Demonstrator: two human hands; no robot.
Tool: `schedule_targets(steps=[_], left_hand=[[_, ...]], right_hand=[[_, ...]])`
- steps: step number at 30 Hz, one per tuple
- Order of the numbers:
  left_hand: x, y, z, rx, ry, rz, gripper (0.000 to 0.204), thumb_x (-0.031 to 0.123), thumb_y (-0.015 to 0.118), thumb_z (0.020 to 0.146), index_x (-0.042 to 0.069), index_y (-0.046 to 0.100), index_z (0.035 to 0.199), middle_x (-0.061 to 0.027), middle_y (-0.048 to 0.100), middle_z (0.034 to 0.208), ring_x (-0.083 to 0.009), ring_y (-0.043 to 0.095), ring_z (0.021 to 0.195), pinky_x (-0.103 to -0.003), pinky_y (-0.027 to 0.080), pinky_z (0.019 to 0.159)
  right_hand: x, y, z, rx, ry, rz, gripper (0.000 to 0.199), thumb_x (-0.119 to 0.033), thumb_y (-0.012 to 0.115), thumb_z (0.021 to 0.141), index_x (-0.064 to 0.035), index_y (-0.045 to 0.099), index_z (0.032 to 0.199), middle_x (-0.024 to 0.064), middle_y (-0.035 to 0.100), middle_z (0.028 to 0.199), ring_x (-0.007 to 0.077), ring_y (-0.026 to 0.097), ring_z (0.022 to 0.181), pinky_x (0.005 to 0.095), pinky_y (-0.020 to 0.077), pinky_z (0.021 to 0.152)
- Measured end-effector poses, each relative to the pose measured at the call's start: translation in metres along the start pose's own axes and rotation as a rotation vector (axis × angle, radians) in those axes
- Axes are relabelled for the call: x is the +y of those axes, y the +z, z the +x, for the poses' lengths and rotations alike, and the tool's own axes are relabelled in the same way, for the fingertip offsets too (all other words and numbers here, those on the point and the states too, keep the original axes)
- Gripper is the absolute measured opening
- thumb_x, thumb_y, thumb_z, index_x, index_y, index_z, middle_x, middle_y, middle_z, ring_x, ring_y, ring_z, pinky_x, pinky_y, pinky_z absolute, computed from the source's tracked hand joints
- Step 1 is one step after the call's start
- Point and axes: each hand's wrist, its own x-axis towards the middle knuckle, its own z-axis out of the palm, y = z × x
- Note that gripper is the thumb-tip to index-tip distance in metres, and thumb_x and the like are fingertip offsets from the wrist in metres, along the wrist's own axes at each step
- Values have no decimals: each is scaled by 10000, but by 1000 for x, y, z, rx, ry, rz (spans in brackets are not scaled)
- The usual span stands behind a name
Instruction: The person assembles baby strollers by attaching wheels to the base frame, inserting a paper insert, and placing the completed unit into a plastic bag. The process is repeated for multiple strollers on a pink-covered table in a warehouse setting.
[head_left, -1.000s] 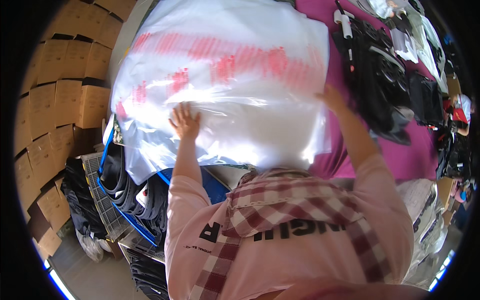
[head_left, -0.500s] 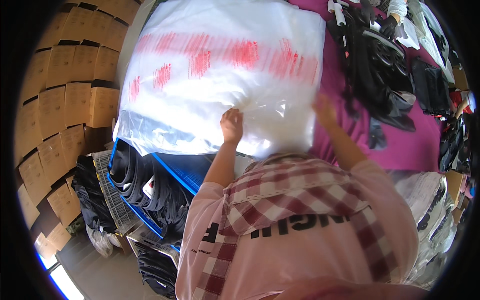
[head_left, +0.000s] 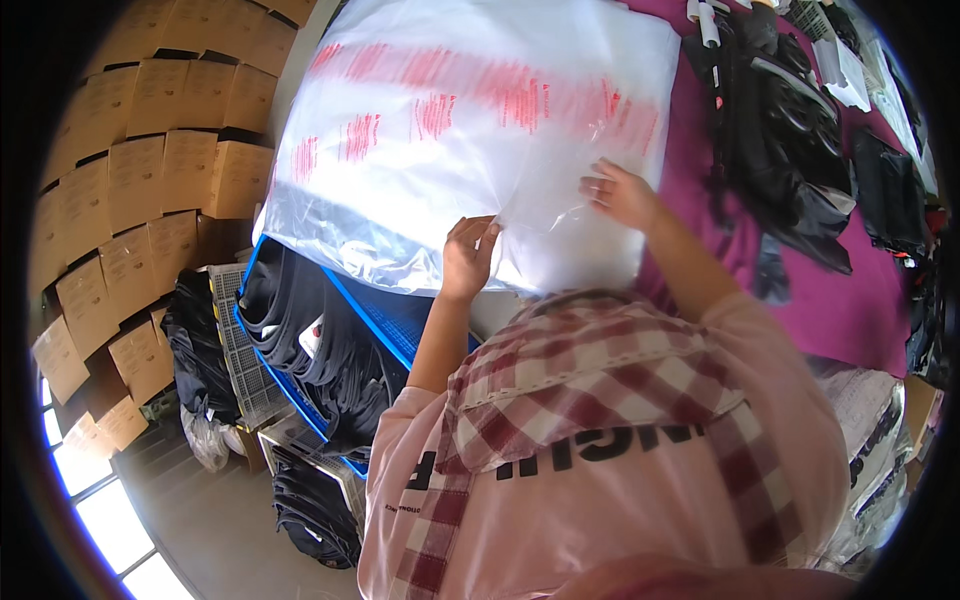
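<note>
A broad stack of clear plastic bags [head_left: 390, 200] with red printed rows lies in front of me. My left hand [head_left: 468, 262] is closed at the stack's near part, thumb and fingers pinching the top plastic bag, and creases run out from that pinch. To its right, my right hand [head_left: 625, 196] hovers over or lightly touches the stack's right side, fingers spread and holding nothing that I can see. Whether its fingertips touch the plastic I cannot tell.
A magenta cloth [head_left: 840, 310] covers the table on the right, with black garments [head_left: 775, 130] on it. At near left, a blue crate [head_left: 372, 315] holds dark folded items [head_left: 300, 320]. Brown cartons [head_left: 140, 180] are stacked along the left. Wrapped goods [head_left: 865, 420] sit at lower right.
My right hand has come left from the stack's right edge to above the bags. The left hand keeps its pinch on the plastic. The whole view has shifted slightly.
</note>
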Motion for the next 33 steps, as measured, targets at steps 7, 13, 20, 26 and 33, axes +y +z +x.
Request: schedule_targets(steps=[7, 13, 20, 26, 33], left_hand=[[-17, 5, -20, 32, -106, 563, 482, 169, 688, 815, 66, 540, 1262, -182, 506, 1261, -362, 460, 1197, -494, 320, 1019], [52, 73, 31, -144, 78, 119, 376, 158, 763, 754, 57, 591, 1074, -166, 597, 1143, -342, 552, 1091, -445, 429, 906], [-39, 4, 40, 99, -98, -523, 104, 28, 621, 883, -56, 664, 928, -101, 681, 849, -167, 605, 766, -278, 477, 754], [-25, -105, 48, 828, -399, -652, 213, 183, 542, 957, 9, 663, 932, -110, 681, 905, -163, 614, 814, -266, 476, 728], [62, -85, 27, 147, -90, -587, 503, -182, 342, 778, 39, 364, 1230, -106, 596, 814, -183, 615, 739, -283, 518, 695]], right_hand=[[-2, 12, -7, 50, -210, -138, 214, -268, 711, 855, -62, 655, 839, -37, 495, 709, 87, 445, 653, 246, 381, 637], [-2, 65, -40, -212, -133, -191, 210, -258, 666, 892, -66, 653, 808, -27, 532, 692, 82, 473, 660, 258, 388, 617], [-3, 20, -36, 69, -292, -484, 260, -279, 645, 899, -47, 656, 783, 10, 567, 682, 112, 566, 709, 276, 468, 799], [-7, -4, -44, 212, -376, -536, 292, -289, 634, 898, -15, 693, 983, 72, 715, 953, 156, 651, 883, 298, 471, 837], [-34, 12, -11, 360, -678, -1191, 851, -355, 801, 723, -4, 391, 1382, 163, 572, 1274, 284, 539, 1175, 361, 417, 981]])
